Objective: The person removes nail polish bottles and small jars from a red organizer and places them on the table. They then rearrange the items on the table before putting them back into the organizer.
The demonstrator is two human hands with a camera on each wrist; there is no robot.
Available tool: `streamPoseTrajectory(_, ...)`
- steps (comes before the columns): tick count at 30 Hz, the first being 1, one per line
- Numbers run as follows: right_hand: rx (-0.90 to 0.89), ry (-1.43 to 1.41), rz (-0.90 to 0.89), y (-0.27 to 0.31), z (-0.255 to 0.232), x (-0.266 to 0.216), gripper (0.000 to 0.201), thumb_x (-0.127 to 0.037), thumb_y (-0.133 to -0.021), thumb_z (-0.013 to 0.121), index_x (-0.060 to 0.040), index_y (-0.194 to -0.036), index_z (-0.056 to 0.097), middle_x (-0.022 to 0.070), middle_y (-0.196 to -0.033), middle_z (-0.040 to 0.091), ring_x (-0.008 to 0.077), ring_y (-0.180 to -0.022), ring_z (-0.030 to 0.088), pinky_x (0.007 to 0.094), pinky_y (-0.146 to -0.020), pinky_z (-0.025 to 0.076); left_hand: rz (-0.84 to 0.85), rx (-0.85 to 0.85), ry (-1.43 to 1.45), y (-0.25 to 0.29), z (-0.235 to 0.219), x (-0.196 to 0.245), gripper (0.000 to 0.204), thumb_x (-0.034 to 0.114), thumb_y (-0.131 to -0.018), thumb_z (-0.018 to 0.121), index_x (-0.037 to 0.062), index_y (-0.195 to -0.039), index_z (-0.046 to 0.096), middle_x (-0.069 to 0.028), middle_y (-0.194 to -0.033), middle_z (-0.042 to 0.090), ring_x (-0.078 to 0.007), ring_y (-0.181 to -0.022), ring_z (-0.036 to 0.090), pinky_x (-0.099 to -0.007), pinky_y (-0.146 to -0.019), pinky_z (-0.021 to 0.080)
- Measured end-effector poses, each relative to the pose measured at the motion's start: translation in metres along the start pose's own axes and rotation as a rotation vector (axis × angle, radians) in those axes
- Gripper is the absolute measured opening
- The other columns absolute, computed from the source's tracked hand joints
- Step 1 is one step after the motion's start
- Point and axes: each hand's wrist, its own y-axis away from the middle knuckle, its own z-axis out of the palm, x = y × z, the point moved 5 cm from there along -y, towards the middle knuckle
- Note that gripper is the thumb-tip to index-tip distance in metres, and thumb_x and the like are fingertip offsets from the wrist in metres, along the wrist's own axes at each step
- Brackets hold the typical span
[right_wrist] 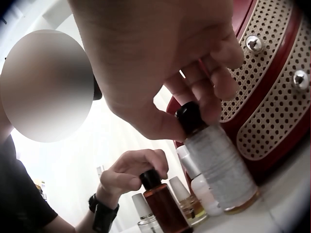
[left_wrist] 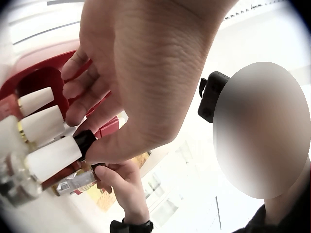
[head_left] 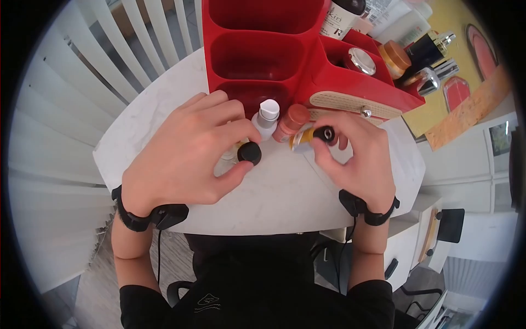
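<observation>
My left hand [head_left: 189, 148] pinches the black cap [head_left: 249, 153] of a bottle between thumb and forefinger. In the right wrist view that bottle is reddish brown [right_wrist: 166, 206] and upright with a slight tilt. My right hand [head_left: 361, 151] grips another bottle by its black cap [right_wrist: 188, 115]; its body [right_wrist: 221, 167] carries a pale label and leans. Between the hands, a white pump bottle [head_left: 267, 122] and a pinkish-red bottle [head_left: 292, 122] stand side by side. White-capped bottles [left_wrist: 43, 124] are close to my left hand in the left wrist view.
A red organizer [head_left: 307, 60] stands at the back of the white marbled table [head_left: 263, 203]. Jars and bottles fill its right part, above a woven-front drawer [head_left: 342, 102] with a round metal knob. White vertical blinds [head_left: 71, 131] hang at the left.
</observation>
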Motion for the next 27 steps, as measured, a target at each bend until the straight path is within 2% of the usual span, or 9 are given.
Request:
streamPoseTrajectory(1, 0.052, 0.09, -0.002, 0.0, -0.001, 0.004, 0.025, -0.012, -0.086, 0.085, -0.0109, -0.109, 0.077, 0.0049, -0.085, 0.075, 0.0223, -0.069, 0.073, 0.0348, -0.064, 0.057, 0.004, -0.002, 0.002, 0.0, 0.001, 0.001, 0.032, 0.007, -0.072, 0.085, 0.0079, -0.104, 0.077, -0.0071, -0.094, 0.065, -0.0298, -0.091, 0.061, -0.0411, -0.082, 0.05)
streamPoseTrajectory(7, 0.023, 0.16, 0.062, 0.002, 0.001, 0.014, 0.038, -0.021, -0.088, 0.09, -0.013, -0.123, 0.077, 0.0027, -0.085, 0.076, 0.0217, -0.07, 0.073, 0.0345, -0.064, 0.057, -0.004, 0.023, -0.002, -0.001, 0.003, 0.0, 0.031, 0.006, -0.073, 0.085, 0.008, -0.102, 0.076, -0.0071, -0.094, 0.064, -0.0294, -0.09, 0.06, -0.0406, -0.081, 0.05)
streamPoseTrajectory(11, 0.036, 0.226, 0.066, 0.002, -0.006, -0.002, 0.039, -0.023, -0.088, 0.091, -0.0145, -0.123, 0.077, 0.0021, -0.082, 0.074, 0.0212, -0.069, 0.072, 0.0344, -0.062, 0.055, 0.039, 0.061, 0.032, -0.004, 0.007, 0.0, 0.031, 0.006, -0.074, 0.086, 0.009, -0.103, 0.077, -0.0073, -0.095, 0.064, -0.0295, -0.09, 0.06, -0.0409, -0.081, 0.05)
streamPoseTrajectory(13, -0.058, -0.108, -0.008, 0.004, 0.002, -0.011, 0.042, -0.026, -0.089, 0.092, -0.0147, -0.126, 0.075, 0.0015, -0.077, 0.07, 0.0212, -0.065, 0.07, 0.035, -0.058, 0.052, 0.072, 0.084, 0.047, -0.006, 0.012, 0.001, 0.032, 0.007, -0.075, 0.087, 0.0095, -0.104, 0.077, -0.0073, -0.096, 0.064, -0.0295, -0.09, 0.06, -0.0412, -0.081, 0.05)
streamPoseTrajectory(14, -0.055, -0.107, -0.007, 0.005, 0.004, -0.015, 0.042, -0.026, -0.089, 0.092, -0.0147, -0.126, 0.075, 0.0015, -0.077, 0.07, 0.0212, -0.065, 0.07, 0.035, -0.058, 0.052, 0.097, 0.097, 0.042, -0.006, 0.014, 0.003, 0.034, 0.008, -0.075, 0.089, 0.0095, -0.107, 0.077, -0.0071, -0.099, 0.064, -0.0295, -0.091, 0.06, -0.041, -0.08, 0.051)
streamPoseTrajectory(16, -0.203, -0.149, -0.023, 0.006, 0.02, -0.024, 0.042, -0.029, -0.089, 0.092, -0.0134, -0.123, 0.072, 0.0007, -0.075, 0.068, 0.0209, -0.063, 0.069, 0.0356, -0.057, 0.051, 0.12, 0.107, 0.036, -0.005, 0.016, 0.004, 0.036, 0.01, -0.075, 0.091, 0.0096, -0.109, 0.077, -0.0069, -0.103, 0.064, -0.0294, -0.091, 0.06, -0.0409, -0.08, 0.051)
streamPoseTrajectory(22, -0.181, -0.042, -0.083, 0.006, 0.035, -0.019, 0.039, -0.029, -0.086, 0.093, -0.0129, -0.114, 0.071, -0.0003, -0.074, 0.068, 0.0211, -0.065, 0.072, 0.0355, -0.058, 0.052, 0.082, 0.087, 0.072, -0.004, 0.013, 0.006, 0.046, 0.012, -0.078, 0.094, 0.009, -0.12, 0.077, -0.0091, -0.114, 0.06, -0.0294, -0.099, 0.063, -0.0382, -0.083, 0.055)
streamPoseTrajectory(25, -0.141, -0.111, -0.037, 0.008, 0.024, -0.013, 0.034, -0.023, -0.084, 0.09, -0.0141, -0.112, 0.073, -0.0001, -0.076, 0.07, 0.021, -0.065, 0.072, 0.0355, -0.059, 0.053, 0.016, 0.181, 0.134, -0.005, 0.008, 0.0, 0.048, 0.014, -0.082, 0.093, 0.0091, -0.126, 0.076, -0.0114, -0.117, 0.062, -0.0315, -0.104, 0.065, -0.0396, -0.086, 0.056)
streamPoseTrajectory(27, -0.109, -0.09, -0.01, 0.005, 0.013, -0.011, 0.032, -0.021, -0.083, 0.089, -0.0146, -0.11, 0.073, -0.0001, -0.077, 0.071, 0.021, -0.066, 0.073, 0.0355, -0.059, 0.054, -0.01, 0.293, -0.036, -0.007, 0.007, -0.006, 0.048, 0.017, -0.088, 0.089, 0.008, -0.133, 0.074, -0.0133, -0.125, 0.064, -0.0333, -0.107, 0.066, -0.0411, -0.089, 0.056)
